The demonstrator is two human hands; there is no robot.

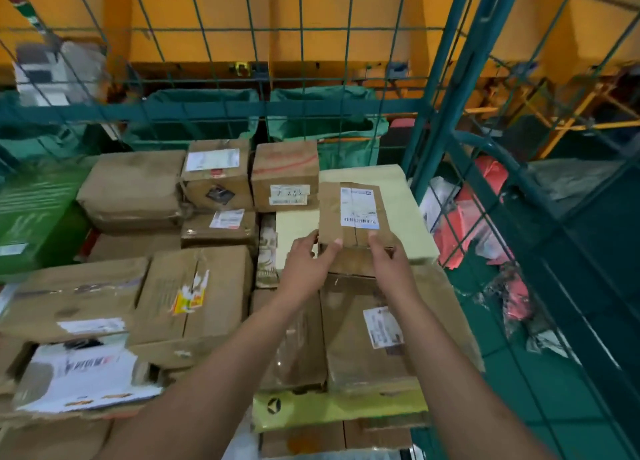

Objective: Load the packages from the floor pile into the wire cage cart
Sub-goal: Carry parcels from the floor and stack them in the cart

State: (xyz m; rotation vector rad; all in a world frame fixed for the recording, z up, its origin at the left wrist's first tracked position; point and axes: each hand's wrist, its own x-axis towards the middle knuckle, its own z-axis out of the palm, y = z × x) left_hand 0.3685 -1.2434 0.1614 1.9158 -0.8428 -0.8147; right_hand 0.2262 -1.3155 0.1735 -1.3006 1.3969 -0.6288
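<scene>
A small brown cardboard box [353,214] with a white barcode label lies on a pale yellow box [412,196] inside the green wire cage cart [446,79]. My left hand [308,262] grips the small box's near left corner, thumb on top. At its near right edge my right hand [386,262] holds it, fingers reaching up to the label. Several taped brown boxes, among them a large one [194,293] with a torn yellow sticker, fill the cart to the left and in front.
A green carton [31,214] stands at the cart's left side. Green sacks [207,113] hang behind the cart's back mesh. Red and clear plastic parcels [485,224] lie on the green floor beyond the right mesh wall.
</scene>
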